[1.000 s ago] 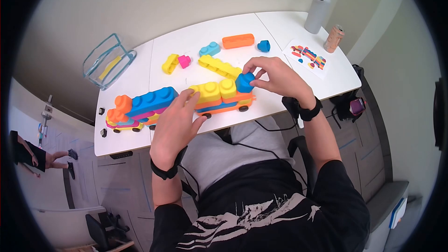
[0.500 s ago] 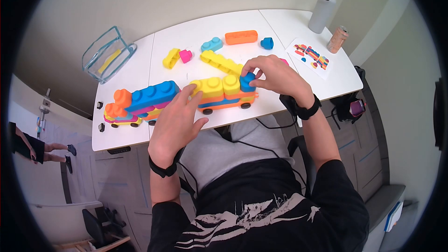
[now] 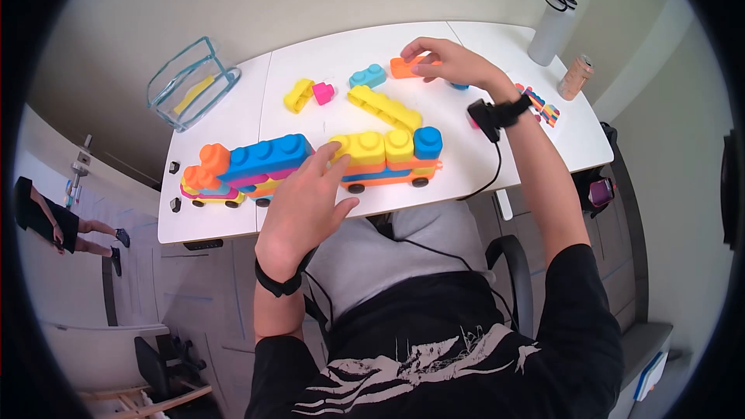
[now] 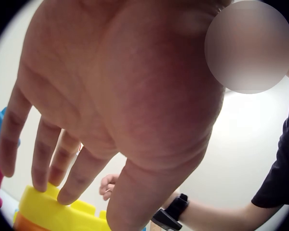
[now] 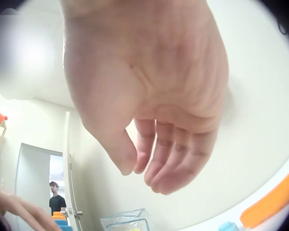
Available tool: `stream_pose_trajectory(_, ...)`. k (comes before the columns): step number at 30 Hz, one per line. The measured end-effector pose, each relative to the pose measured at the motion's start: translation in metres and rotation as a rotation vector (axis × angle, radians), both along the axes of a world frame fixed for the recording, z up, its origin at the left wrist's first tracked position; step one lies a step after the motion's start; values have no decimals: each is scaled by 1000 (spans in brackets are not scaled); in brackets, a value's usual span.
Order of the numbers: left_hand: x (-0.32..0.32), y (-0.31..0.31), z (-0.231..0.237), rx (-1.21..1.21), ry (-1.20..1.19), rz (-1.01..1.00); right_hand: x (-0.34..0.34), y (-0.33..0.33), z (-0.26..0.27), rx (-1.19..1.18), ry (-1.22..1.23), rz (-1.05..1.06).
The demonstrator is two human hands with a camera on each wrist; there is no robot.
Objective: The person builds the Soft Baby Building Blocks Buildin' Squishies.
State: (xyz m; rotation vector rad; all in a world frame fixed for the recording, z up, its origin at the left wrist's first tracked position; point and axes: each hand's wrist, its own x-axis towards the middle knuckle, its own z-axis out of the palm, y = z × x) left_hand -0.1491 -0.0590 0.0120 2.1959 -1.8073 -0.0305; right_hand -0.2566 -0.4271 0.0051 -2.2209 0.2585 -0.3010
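Observation:
My left hand rests its fingertips on the yellow studded block of a toy train, its fingers fairly straight in the left wrist view. Wheeled cars make up the train, with a long blue block and orange blocks stacked at its left. A small blue block sits on the right end beside a yellow one. Farther back, my right hand hovers over a long orange block, partly hiding it. Nothing is between its loosely curved fingers in the right wrist view.
Loose blocks lie behind the train: long yellow, teal, pink and a yellow arch. A clear case stands at the back left. A bottle, a can and a printed sheet are at the right.
My right hand has let go of the small blue block, which stays on the train's right end, and moved back to over the orange block. The left hand keeps its place on the yellow block.

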Motion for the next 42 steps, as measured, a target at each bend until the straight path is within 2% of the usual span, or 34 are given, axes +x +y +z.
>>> stream_pose_trajectory(4, 2, 0, -5, -12, -30, -7, 52, -18, -31, 113, 95, -23)
stream_pose_trajectory(6, 0, -1, -1, 8, -12, -2, 75, -19, -50, -93, 233, -63)
stream_pose_trajectory(7, -2, -1, 1, 31, 4, 1, 85, -25, -63, -87, 238, -62)
stream_pose_trajectory(9, -1, 0, 1, 26, -8, -3, 105, -39, -88, -400, 162, 75)
stream_pose_trajectory(10, -1, 0, 0, 15, -23, -7, 116, -49, -105, -397, 167, 78)
stream_pose_trajectory(12, -1, 0, 1, 23, -18, -4, 133, -61, -133, -652, 66, 84)
stream_pose_trajectory(19, 4, 1, 0, 21, 16, -16, 134, -29, -96, -658, 212, -95)
stream_pose_trajectory(25, 5, 2, -1, 28, 11, -19, 121, -27, -89, -734, 147, -123)
stream_pose_trajectory(28, 6, 4, -2, 2, 23, -26, 99, -16, -66, -685, 50, -183)
stream_pose_trajectory(30, 8, 5, -1, -21, 36, -22, 74, -8, -46, -565, -73, -180)
stream_pose_trajectory(31, 8, 5, -3, -32, 53, -11, 59, -1, -35, -569, -55, -202)
stream_pose_trajectory(33, 7, 3, -5, -106, 5, -56, 29, 19, -13, -437, -108, -107)
stream_pose_trajectory(35, 4, 2, 2, -107, 16, 56, -2, 46, -1, -474, -156, -116)
stream_pose_trajectory(37, 3, 2, 2, -142, -12, 66, -25, 75, 12, -514, -217, -104)
stream_pose_trajectory(39, 3, 2, 5, -50, 39, 99, -49, 99, 22, -484, -227, -57)
stream_pose_trajectory(42, -1, 1, 7, -52, 91, 101, -65, 115, 22, -452, -235, 8)
